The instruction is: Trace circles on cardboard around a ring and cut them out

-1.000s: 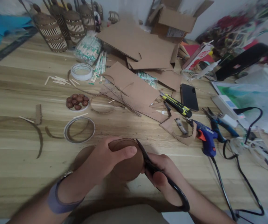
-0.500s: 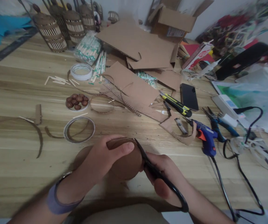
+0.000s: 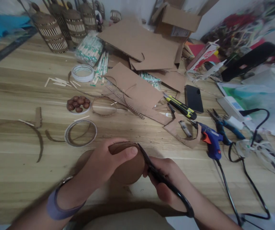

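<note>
In my left hand point(image 3: 108, 161) is a round cardboard disc point(image 3: 130, 169), pinched with the thumb lying flat across its face and the fingers behind. My right hand point(image 3: 167, 177) grips a pair of black scissors point(image 3: 162, 180), whose blades lie against the disc's upper right edge. A second piece of brown cardboard point(image 3: 84, 158) shows partly behind my left wrist. Just beyond my hands, a tape ring point(image 3: 80, 133) lies on the wooden table point(image 3: 44, 185).
Brown nuts point(image 3: 78, 103) sit in a shallow round holder. To the right lie a blue glue gun point(image 3: 211, 140) with its cord, pliers point(image 3: 223, 126), a yellow-black utility knife point(image 3: 180, 107) and a phone point(image 3: 194, 98). Cardboard sheets point(image 3: 147, 44) and small lantern-like models point(image 3: 51, 33) stand at the back.
Little differs. The scissor blades have closed slightly at the disc's edge, and the whole view has shifted a touch.
</note>
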Action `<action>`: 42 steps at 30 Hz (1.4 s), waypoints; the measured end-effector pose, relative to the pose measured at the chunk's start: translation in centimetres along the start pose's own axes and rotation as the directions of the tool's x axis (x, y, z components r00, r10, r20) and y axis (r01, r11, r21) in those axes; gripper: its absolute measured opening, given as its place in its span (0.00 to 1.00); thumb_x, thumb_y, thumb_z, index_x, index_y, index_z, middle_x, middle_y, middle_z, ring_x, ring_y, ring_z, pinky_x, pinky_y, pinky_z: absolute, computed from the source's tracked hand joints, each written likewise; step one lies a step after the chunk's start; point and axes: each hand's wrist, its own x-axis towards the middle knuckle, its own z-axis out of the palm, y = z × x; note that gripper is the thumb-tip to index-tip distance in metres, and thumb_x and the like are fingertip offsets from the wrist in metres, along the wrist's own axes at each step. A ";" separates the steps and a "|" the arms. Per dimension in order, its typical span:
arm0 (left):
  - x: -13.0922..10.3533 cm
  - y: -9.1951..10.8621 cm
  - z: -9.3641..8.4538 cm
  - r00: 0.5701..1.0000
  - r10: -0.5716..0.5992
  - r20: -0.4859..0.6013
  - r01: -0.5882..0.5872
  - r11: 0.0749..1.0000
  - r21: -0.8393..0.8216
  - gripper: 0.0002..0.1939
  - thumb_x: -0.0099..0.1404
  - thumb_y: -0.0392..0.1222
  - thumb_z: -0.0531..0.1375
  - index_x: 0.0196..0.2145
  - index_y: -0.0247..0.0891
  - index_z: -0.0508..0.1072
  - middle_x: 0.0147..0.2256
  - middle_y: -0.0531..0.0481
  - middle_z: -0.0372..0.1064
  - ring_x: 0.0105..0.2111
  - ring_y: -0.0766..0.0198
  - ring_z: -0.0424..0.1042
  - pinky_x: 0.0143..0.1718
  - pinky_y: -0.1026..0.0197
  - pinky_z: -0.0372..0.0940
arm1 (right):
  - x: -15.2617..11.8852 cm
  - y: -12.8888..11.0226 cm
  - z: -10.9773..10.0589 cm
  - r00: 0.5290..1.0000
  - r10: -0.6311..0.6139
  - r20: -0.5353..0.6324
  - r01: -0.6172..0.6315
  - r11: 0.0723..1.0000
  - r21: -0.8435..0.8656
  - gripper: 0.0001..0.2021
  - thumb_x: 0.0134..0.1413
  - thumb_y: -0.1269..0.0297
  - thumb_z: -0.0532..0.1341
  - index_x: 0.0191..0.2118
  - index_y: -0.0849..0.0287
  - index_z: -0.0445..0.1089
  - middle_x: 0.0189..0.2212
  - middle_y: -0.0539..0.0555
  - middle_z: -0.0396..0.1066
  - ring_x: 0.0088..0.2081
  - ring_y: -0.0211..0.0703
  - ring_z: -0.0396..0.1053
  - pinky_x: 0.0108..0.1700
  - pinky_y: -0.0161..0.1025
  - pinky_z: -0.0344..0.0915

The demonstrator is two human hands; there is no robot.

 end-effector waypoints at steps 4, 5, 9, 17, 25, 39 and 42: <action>0.2 -0.2 0.0 1.000 0.025 0.004 -0.025 1.000 -0.004 0.18 0.51 0.55 0.70 0.36 0.43 0.81 0.42 0.47 0.83 0.48 0.45 0.77 0.54 0.48 0.66 | 0.1 0.0 -0.1 1.000 0.029 0.012 -0.029 0.999 -0.018 0.41 0.47 0.18 0.53 0.32 0.59 0.68 0.16 0.43 0.56 0.18 0.32 0.49 0.20 0.32 0.47; 0.3 -0.2 0.0 0.999 0.032 0.010 -0.032 0.999 -0.012 0.17 0.52 0.55 0.70 0.36 0.44 0.81 0.41 0.48 0.83 0.48 0.45 0.77 0.53 0.49 0.67 | 0.1 -0.1 -0.1 0.999 0.031 0.011 -0.031 0.999 -0.027 0.42 0.46 0.17 0.52 0.32 0.59 0.68 0.17 0.43 0.57 0.18 0.32 0.50 0.20 0.32 0.47; 0.2 -0.3 0.1 1.000 0.024 0.010 -0.024 1.000 -0.017 0.17 0.51 0.55 0.70 0.37 0.44 0.82 0.41 0.48 0.84 0.48 0.45 0.78 0.53 0.49 0.67 | 0.1 -0.2 -0.1 0.999 0.029 0.013 -0.028 0.999 -0.040 0.44 0.44 0.15 0.50 0.33 0.59 0.69 0.17 0.44 0.59 0.18 0.33 0.52 0.21 0.32 0.49; 0.2 -0.2 -0.1 0.999 0.031 0.010 -0.032 0.999 0.027 0.19 0.52 0.56 0.69 0.37 0.43 0.81 0.43 0.46 0.83 0.49 0.45 0.77 0.54 0.48 0.66 | 0.0 -0.2 0.0 1.000 0.007 0.016 -0.007 1.000 -0.004 0.40 0.49 0.19 0.53 0.32 0.59 0.67 0.16 0.42 0.54 0.18 0.32 0.47 0.20 0.32 0.46; 0.2 -0.1 0.0 1.000 0.022 0.020 -0.023 0.999 0.039 0.18 0.52 0.56 0.68 0.36 0.43 0.81 0.41 0.48 0.83 0.46 0.46 0.77 0.51 0.50 0.67 | 0.1 -0.5 0.0 1.000 -0.008 0.009 0.008 0.999 -0.040 0.38 0.55 0.21 0.51 0.32 0.59 0.67 0.17 0.43 0.55 0.19 0.32 0.49 0.22 0.32 0.47; 0.3 -0.6 -0.2 0.996 0.064 0.057 -0.067 0.996 0.053 0.14 0.54 0.55 0.68 0.32 0.44 0.82 0.36 0.51 0.83 0.42 0.50 0.78 0.43 0.55 0.69 | 0.1 -0.6 0.2 1.000 -0.013 -0.016 0.012 0.996 -0.094 0.39 0.57 0.22 0.48 0.29 0.59 0.66 0.18 0.44 0.54 0.20 0.33 0.49 0.22 0.32 0.47; 0.3 -0.5 -0.2 0.998 0.048 0.037 -0.050 0.998 0.045 0.16 0.53 0.55 0.69 0.35 0.43 0.82 0.38 0.50 0.83 0.43 0.49 0.78 0.45 0.54 0.69 | 0.1 -0.9 0.1 1.000 0.023 -0.004 -0.024 0.993 -0.113 0.40 0.56 0.21 0.46 0.29 0.59 0.65 0.19 0.44 0.55 0.21 0.33 0.50 0.23 0.32 0.48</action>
